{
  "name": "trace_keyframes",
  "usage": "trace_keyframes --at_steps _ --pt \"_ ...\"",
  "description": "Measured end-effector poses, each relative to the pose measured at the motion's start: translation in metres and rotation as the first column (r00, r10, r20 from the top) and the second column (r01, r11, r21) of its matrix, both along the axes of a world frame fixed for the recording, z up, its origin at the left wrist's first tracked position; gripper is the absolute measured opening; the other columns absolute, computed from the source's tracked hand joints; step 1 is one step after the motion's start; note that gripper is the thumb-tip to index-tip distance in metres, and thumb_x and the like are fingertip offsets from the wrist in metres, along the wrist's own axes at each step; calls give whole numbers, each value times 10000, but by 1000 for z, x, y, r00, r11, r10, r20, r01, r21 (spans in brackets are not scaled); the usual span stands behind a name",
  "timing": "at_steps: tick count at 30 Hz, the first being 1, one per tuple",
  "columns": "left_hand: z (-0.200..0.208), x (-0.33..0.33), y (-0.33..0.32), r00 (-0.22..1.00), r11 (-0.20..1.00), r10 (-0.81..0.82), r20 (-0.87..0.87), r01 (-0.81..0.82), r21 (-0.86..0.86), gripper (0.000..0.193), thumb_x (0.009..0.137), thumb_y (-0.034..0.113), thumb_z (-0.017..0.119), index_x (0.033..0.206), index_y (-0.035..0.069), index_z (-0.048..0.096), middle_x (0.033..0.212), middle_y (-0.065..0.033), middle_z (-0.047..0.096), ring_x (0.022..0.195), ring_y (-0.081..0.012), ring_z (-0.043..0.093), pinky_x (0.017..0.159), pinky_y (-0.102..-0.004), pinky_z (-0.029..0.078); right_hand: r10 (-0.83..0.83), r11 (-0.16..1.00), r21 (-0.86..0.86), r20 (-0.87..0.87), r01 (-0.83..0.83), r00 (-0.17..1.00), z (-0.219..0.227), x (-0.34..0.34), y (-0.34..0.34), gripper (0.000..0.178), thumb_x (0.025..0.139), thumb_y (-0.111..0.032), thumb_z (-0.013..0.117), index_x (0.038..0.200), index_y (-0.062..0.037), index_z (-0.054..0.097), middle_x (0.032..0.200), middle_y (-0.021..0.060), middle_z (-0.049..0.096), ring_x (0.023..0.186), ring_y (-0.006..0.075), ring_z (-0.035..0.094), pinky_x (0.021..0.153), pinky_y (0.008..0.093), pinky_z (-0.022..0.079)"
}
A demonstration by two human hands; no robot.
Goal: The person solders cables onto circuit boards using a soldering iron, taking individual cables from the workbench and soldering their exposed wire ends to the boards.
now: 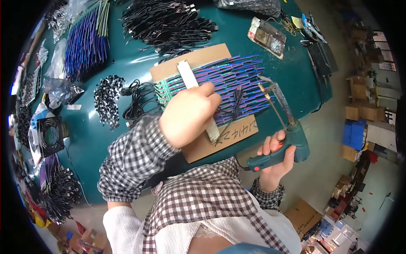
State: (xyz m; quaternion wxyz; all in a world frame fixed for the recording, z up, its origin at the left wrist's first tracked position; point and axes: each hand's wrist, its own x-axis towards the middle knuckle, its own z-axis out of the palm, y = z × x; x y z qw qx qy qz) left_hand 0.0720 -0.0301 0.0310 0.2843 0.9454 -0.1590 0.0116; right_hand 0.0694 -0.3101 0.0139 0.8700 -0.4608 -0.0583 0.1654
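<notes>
My right hand is wrapped round the handle of a green soldering gun, its metal tip and wire feed tube pointing up and left, apart from the wires. My left hand is closed with curled fingers over a pale flat bar; whatever is in its fingers is hidden. The bar lies across rows of blue-purple wires joined to small green circuit boards. Beneath them is a cardboard sheet with handwriting. A black USB cable rests on the wires, right of my left hand.
Black cables are heaped at the back of the green table. Left of the board lie small black connectors and coiled black cords. A fan stands at the left edge, a solder-stained tray at the back right.
</notes>
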Motion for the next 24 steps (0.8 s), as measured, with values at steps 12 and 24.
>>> trace_keyframes --at_steps 12,24 --pt "3 -52 4 604 309 -292 -741 -674 -671 197 950 99 653 1097 -33 664 897 -13 685 756 -93 658 655 -219 516 -103 971 -207 93 120 990 -3 16 31 311 951 -90 588 1228 26 512 1064 133 584 878 235 673 788 422 606" --pt "-5 -97 -30 799 215 -208 -565 -526 -823 150 960 20 612 1098 -32 638 978 -22 618 870 -76 607 795 -218 502 -122 947 -279 155 162 980 1 -8 39 446 857 74 688 1268 11 528 1114 113 604 963 209 672 811 327 557"
